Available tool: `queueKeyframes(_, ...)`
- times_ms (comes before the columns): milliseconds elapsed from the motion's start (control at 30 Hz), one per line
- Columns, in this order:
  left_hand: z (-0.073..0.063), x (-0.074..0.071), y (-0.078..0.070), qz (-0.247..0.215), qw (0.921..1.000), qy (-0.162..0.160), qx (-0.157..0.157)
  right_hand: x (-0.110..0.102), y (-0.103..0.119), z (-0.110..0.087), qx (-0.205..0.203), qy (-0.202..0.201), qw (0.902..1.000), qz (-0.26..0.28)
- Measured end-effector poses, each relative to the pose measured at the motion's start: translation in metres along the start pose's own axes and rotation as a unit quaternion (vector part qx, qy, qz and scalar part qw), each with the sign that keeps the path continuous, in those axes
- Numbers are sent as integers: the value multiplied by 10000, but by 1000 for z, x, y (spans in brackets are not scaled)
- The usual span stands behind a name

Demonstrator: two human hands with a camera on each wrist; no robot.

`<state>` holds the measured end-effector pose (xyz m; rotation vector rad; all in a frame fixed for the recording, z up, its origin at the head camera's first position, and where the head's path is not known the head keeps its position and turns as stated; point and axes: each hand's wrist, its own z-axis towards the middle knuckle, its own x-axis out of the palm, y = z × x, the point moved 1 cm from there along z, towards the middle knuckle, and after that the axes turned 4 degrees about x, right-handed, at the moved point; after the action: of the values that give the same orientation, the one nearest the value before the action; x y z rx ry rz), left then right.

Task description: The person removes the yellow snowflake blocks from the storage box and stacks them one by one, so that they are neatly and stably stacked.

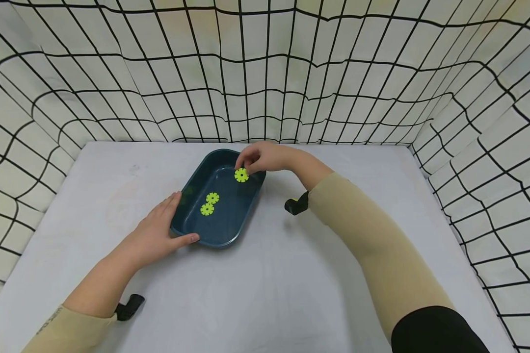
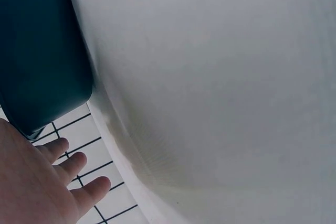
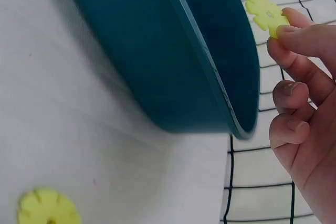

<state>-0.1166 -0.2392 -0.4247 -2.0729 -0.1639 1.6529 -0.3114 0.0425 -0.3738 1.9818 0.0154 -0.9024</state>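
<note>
A dark teal plastic basin [image 1: 229, 230] stands on the white table. Two yellow-green notched discs, shaped like flower-snap pieces, lie inside it: one disc [image 1: 212, 198] next to another disc [image 1: 207, 209]. Over the far right part of the basin, my right hand [image 1: 267, 157] pinches a third notched disc [image 1: 241, 175] by its edge, between thumb and index finger. The right wrist view shows this held disc [image 3: 268, 14] above the rim level. My left hand [image 1: 152, 235] rests at the basin's near left corner, fingers extended along the left side and thumb by the near rim.
Another yellow disc [image 3: 48, 207] lies on the table outside the basin, in the right wrist view. White panels with black wire grid [image 1: 265, 73] enclose the table at the back and sides. Black camera mounts [image 1: 130, 307] stick out from both wrists.
</note>
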Motion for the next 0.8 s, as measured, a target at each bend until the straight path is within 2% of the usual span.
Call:
queueKeyframes(167,0,0,0,-7,10000,-27,21,-11,-12,-20,105,-181,9997,161)
queueKeyframes(333,1,1,1,13,10000,-27,42,-16,-34,-42,400,-256,9985,281)
queueKeyframes(633,2,1,1,11,10000,-11,42,-1,-83,-76,934,-228,9932,658)
queueKeyframes(800,1,1,1,12,10000,19,9,8,-99,-89,1072,-225,9909,776)
